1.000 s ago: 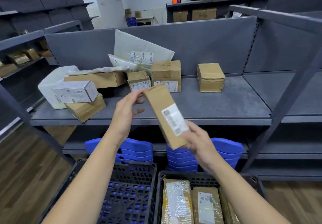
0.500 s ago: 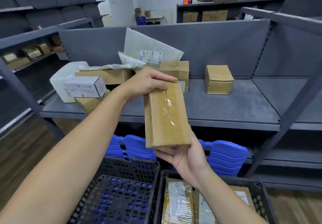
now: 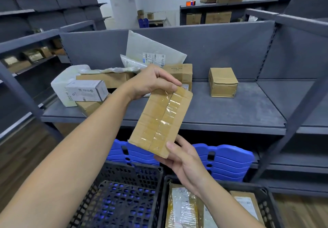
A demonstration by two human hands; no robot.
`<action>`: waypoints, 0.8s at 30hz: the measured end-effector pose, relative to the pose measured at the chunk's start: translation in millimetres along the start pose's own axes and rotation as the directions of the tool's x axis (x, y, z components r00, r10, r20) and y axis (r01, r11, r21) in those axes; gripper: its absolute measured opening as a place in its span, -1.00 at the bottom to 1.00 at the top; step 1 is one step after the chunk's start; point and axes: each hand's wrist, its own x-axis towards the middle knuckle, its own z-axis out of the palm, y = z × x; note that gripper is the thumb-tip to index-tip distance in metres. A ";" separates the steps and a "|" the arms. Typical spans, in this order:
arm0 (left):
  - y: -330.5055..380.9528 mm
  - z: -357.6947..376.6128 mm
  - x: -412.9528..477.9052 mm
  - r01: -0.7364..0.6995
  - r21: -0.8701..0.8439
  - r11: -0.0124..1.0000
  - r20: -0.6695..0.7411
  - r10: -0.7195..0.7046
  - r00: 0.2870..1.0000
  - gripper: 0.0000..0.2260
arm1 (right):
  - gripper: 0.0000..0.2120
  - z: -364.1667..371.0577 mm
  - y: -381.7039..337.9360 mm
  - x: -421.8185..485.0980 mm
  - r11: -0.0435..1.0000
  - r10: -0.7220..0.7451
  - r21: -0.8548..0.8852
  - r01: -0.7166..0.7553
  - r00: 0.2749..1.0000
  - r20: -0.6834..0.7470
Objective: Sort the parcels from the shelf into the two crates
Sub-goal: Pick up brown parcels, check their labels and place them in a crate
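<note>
One wide-angle view from the person's head faces forward and down. Nearest, at centre, the left hand [image 3: 150,84] and right hand [image 3: 182,158] hold a parcel [image 3: 159,119]. The shelf [image 3: 230,110] spans 9 to 3 o'clock just beyond, and the left crate [image 3: 124,174] and right crate [image 3: 267,208] sit close at 6 o'clock.

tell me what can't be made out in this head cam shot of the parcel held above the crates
- Head view: far face of the cardboard parcel, gripped by the left hand and right hand, is turned away.
- Head view: parcels in the right crate are cut off by the bottom edge and partly covered by the right forearm.
- Head view: print on the white box is too small to read.
</note>
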 end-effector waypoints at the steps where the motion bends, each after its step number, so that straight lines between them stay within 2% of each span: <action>1: 0.6 1.1 1.2 0.004 -0.011 1.000 0.008 -0.004 1.000 -0.84 | -0.44 2.1 0.3 0.6 1.000 0.004 -0.018 -0.004 1.000 0.008; 6: -0.8 4.1 5.0 -0.010 -0.014 1.000 0.040 0.011 0.999 -0.86 | -0.40 8.9 2.7 1.1 0.999 0.027 -0.038 -0.025 0.999 0.038; 10: -7.1 0.8 2.8 -0.015 -0.042 0.999 0.009 0.016 1.000 -0.89 | -0.59 3.9 0.0 2.3 0.997 -0.001 -0.080 0.001 1.000 -0.001; 12: -12.0 -1.6 1.3 -0.057 -0.073 0.996 -0.001 0.057 0.998 -0.85 | -0.67 1.3 -0.7 7.6 0.964 -0.141 -0.244 0.108 0.982 -0.123; 13: -16.2 -2.6 -0.2 -0.067 -0.099 0.993 -0.020 0.065 0.998 -0.80 | -0.64 -2.6 -0.8 10.9 0.904 -0.267 -0.393 0.168 0.939 -0.215; 14: -21.5 -2.5 -2.8 -0.058 -0.140 0.988 -0.040 0.053 0.998 -0.75 | -0.59 -9.8 -0.7 15.7 0.796 -0.427 -0.574 0.193 0.852 -0.305; 15: -27.1 -0.7 -6.7 -0.033 -0.200 0.979 -0.046 0.024 0.999 -0.71 | -0.52 -19.1 -1.3 20.9 0.644 -0.599 -0.745 0.174 0.720 -0.350; 16: -35.0 2.4 -10.9 0.001 -0.279 0.960 -0.037 -0.012 0.999 -0.67 | -0.46 -31.0 -2.5 26.3 0.464 -0.762 -0.875 0.139 0.566 -0.315; 18: -54.5 13.6 -19.3 0.070 -0.488 0.870 -0.002 -0.081 0.997 -0.57 | -0.45 -52.1 -9.5 35.6 0.094 -0.961 -0.988 0.119 0.269 -0.059; 19: -63.3 21.0 -23.3 0.090 -0.592 0.801 0.002 -0.110 0.994 -0.54 | -0.48 -58.3 -14.9 38.5 -0.085 -0.981 -0.988 0.127 0.162 0.105; 20: -71.5 28.2 -25.6 0.099 -0.678 0.729 0.001 -0.134 0.991 -0.51 | -0.53 -61.9 -20.2 40.4 -0.248 -0.961 -0.959 0.139 0.085 0.261; 21: -77.0 35.1 -25.8 0.097 -0.733 0.673 -0.008 -0.151 0.988 -0.50 | -0.60 -63.6 -24.9 41.5 -0.369 -0.923 -0.915 0.162 0.049 0.381; 22: -80.4 40.5 -23.7 0.084 -0.768 0.635 -0.022 -0.157 0.987 -0.50 | -0.64 -64.5 -27.7 42.8 -0.437 -0.889 -0.877 0.201 0.051 0.455; 24: -82.5 46.3 -18.9 0.010 -0.809 0.588 -0.094 -0.147 0.985 -0.59 | -0.62 -64.8 -28.2 42.8 -0.469 -0.840 -0.823 0.321 0.126 0.528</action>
